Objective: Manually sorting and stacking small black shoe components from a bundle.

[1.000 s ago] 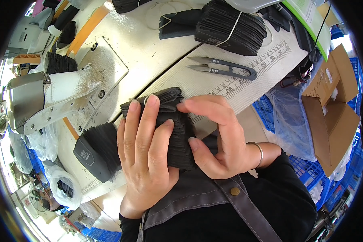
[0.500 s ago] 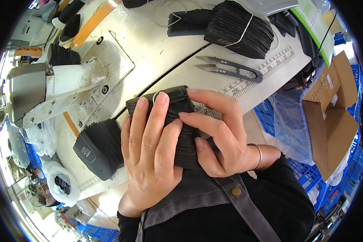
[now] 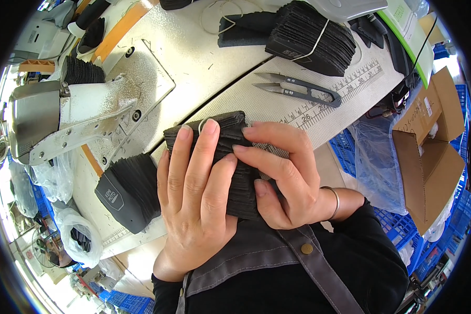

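Note:
A stack of black fabric pieces (image 3: 243, 183) lies under both hands at the table's near edge, with a pale band or cord showing at its far end. Across its top stretches my left hand (image 3: 199, 193), fingers long and pressed down; the thumb is hidden. My right hand (image 3: 290, 178) grips the right side with bent fingers, two fingertips against the layers and the thumb lower down. Left of my left hand sits another stack of black pieces (image 3: 131, 192) with a pale printed mark. Beyond my hands, grey thread snips (image 3: 303, 91) rest on the table.
A white sewing machine (image 3: 89, 112) stands at left. A banded black stack (image 3: 314, 39) lies at the far side, near a ruler scale (image 3: 345, 89) on the tabletop. To the right are an open cardboard box (image 3: 429, 172) and blue crates (image 3: 397, 222); plastic bags (image 3: 81, 238) hang lower left.
My right index fingertip has slid slightly toward me along the stack's far right corner. My left hand and the stack stay almost the same.

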`<action>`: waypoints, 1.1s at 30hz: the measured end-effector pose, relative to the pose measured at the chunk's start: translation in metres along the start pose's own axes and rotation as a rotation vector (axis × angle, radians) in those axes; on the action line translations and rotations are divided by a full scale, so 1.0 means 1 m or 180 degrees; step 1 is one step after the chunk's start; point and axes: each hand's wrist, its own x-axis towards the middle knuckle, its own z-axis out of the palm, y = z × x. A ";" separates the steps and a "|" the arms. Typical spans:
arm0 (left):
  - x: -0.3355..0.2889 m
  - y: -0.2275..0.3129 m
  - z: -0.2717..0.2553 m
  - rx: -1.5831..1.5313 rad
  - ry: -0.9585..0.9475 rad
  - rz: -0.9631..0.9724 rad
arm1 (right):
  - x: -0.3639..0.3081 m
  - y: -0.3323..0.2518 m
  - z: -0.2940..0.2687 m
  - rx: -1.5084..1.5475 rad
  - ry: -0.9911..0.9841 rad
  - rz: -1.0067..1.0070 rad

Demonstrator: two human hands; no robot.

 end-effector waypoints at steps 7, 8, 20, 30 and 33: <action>0.000 0.001 0.000 -0.0045 0.0007 -0.0040 | 0.002 0.001 0.001 0.0103 0.0015 -0.0074; 0.000 0.001 0.001 -0.0033 0.0027 -0.0033 | 0.002 0.002 0.002 0.0138 0.0010 -0.0094; 0.000 0.002 -0.001 0.0015 -0.0011 -0.0032 | 0.000 0.000 0.002 0.0173 -0.0018 -0.0084; 0.000 0.002 -0.001 0.0030 -0.0003 -0.0035 | 0.000 0.002 0.003 0.0195 0.0015 -0.0160; 0.000 0.002 -0.003 0.0052 -0.0052 -0.0035 | -0.001 0.002 0.001 0.0196 -0.0034 -0.0132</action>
